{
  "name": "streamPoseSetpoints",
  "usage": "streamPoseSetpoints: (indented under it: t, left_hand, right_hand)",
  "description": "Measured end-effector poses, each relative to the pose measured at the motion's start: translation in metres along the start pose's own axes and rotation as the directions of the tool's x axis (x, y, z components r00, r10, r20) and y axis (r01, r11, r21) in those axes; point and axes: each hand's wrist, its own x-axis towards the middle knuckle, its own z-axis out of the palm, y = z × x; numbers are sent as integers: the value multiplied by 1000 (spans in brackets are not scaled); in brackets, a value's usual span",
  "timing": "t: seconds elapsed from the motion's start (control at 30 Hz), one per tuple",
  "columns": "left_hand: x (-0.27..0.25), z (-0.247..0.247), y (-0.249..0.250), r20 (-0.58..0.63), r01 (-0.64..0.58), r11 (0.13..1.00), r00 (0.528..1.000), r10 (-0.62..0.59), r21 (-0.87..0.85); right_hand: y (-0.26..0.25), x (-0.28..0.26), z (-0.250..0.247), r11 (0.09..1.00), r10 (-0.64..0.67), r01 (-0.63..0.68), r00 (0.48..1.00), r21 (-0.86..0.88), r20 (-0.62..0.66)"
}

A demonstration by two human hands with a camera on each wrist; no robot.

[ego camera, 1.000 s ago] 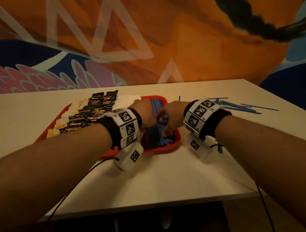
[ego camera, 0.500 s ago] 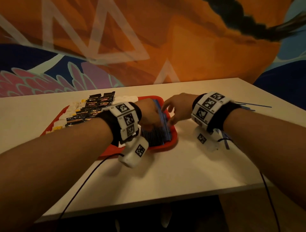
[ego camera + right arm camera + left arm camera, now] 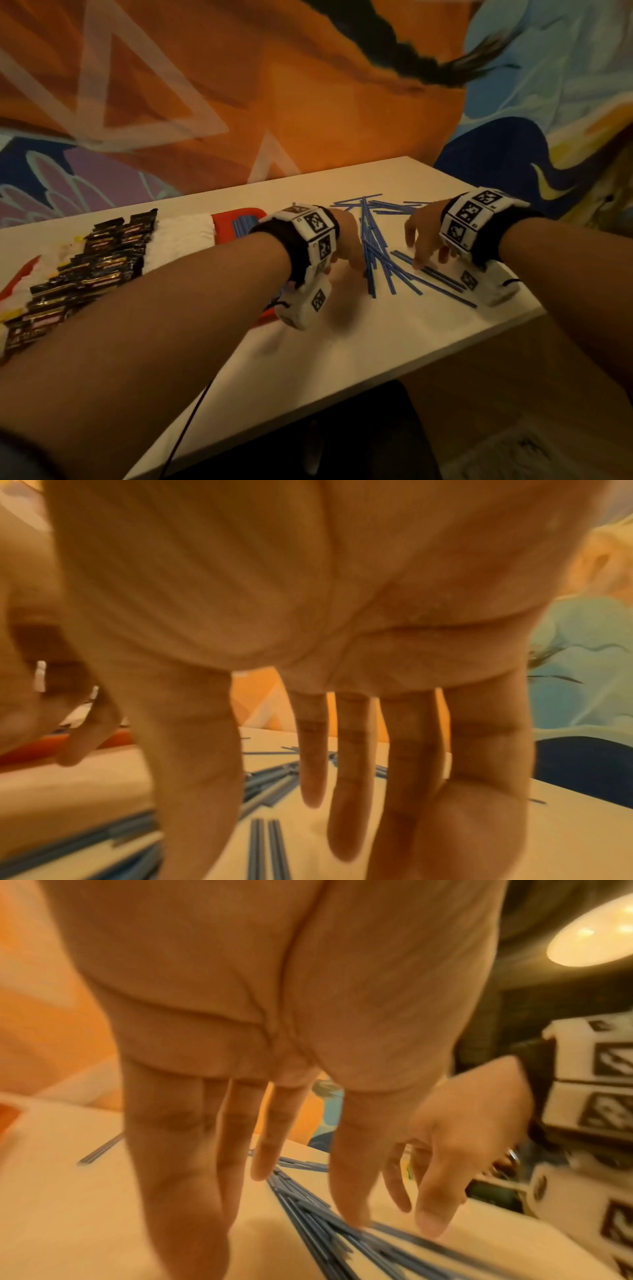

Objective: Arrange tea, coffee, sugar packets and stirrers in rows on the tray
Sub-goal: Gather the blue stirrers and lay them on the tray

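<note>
Loose blue stirrers (image 3: 375,250) lie in a criss-cross pile on the white table, right of the red tray (image 3: 228,219). My left hand (image 3: 347,241) is at the pile's left side, fingers straight and pointing down; in the left wrist view its thumb touches the stirrers (image 3: 308,1221). My right hand (image 3: 423,240) is at the pile's right side with fingers spread and straight over two parallel stirrers (image 3: 270,850). Neither hand holds anything. The tray carries black coffee packets (image 3: 99,263), white sugar packets (image 3: 181,236) and a row of stirrers (image 3: 245,223).
My left forearm crosses over the tray's near right part and hides it. The table's front edge (image 3: 376,380) runs close below the hands, and its right corner lies just beyond my right wrist. A painted wall stands behind the table.
Both hands have left the stirrer row on the tray and moved right to the loose pile on the table. The view has swung right with them.
</note>
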Motion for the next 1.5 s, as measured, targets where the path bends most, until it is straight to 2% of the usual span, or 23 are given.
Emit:
streamPoseSetpoints:
  t: [0.03, 0.17, 0.27, 0.4, 0.57, 0.63, 0.8, 0.9, 0.97, 1.03, 1.13, 1.2, 1.27, 1.33, 1.43, 1.5]
  left_hand:
    - [2, 4, 9, 1, -29, 995, 1000, 29, 101]
    - [29, 13, 28, 56, -117, 950, 993, 106, 289]
    - [52, 15, 27, 10, -134, 879, 989, 145, 457]
    - [61, 11, 31, -38, -138, 867, 983, 178, 479]
    - [80, 0, 24, -97, -81, 922, 987, 127, 377]
    - [86, -4, 22, -93, -53, 931, 991, 92, 361]
    - [103, -5, 27, 0, -144, 874, 987, 162, 464]
    - [111, -6, 26, 47, -141, 808, 989, 139, 573]
    - [113, -7, 24, 62, -171, 761, 983, 171, 626]
    - [111, -10, 23, 62, -186, 737, 979, 193, 649]
    - [111, -17, 21, -16, -163, 763, 975, 221, 625]
    - [116, -22, 18, -88, -137, 801, 969, 229, 582]
    - [120, -22, 18, -112, -131, 832, 968, 225, 539]
    - [125, -20, 22, -59, -186, 853, 968, 244, 487]
    - [129, -14, 33, 59, -207, 829, 976, 208, 520]
    - [125, -11, 38, 70, -222, 810, 973, 220, 543]
  right_hand:
    - [6, 0, 3, 1000, 14, -14, 999, 2, 32]
    - [16, 8, 11, 999, -10, 8, 999, 46, 32]
    - [12, 17, 15, 985, -55, 49, 998, 167, 32]
    - [6, 21, 18, 932, -108, 110, 994, 346, -26]
    - [11, 8, 19, 963, -133, 105, 986, 246, 99]
    - [11, 9, 24, 957, -150, 125, 986, 263, 78]
    - [3, 19, 31, 889, -155, 144, 988, 435, -10]
    - [-1, 26, 30, 878, -128, 146, 989, 457, -69]
    - [-4, 31, 29, 884, -134, 165, 986, 436, -102]
    - [-5, 34, 28, 891, -136, 172, 984, 421, -114]
    - [-2, 32, 22, 860, -145, 156, 988, 486, -60]
    - [8, 32, 14, 909, -142, 143, 989, 392, -33]
    - [17, 34, 6, 985, -93, 102, 993, 140, -66]
    - [23, 41, 4, 990, -44, 25, 990, -139, -135]
    - [24, 54, 5, 968, -33, -5, 988, -249, -148]
    - [22, 51, 3, 965, -36, -3, 989, -263, -145]
